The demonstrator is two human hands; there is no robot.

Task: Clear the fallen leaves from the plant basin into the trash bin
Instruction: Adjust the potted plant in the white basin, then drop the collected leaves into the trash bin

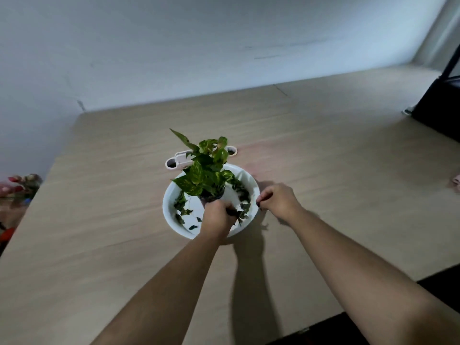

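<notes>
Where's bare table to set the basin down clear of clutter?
Free: the wide wood stretch left of the white basin, and the far right span between the basin and the black stand. Crowded: directly behind the basin, the white holder; inside it, the potted plant, fallen leaves, left hand. Right hand grips the rim.

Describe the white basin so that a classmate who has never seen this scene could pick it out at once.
Near the middle of the wooden table sits a round white basin, with the left hand inside it and the right hand at its rim. Unlike the small white fitting behind it, it holds a potted plant and scattered dark leaves.
</notes>
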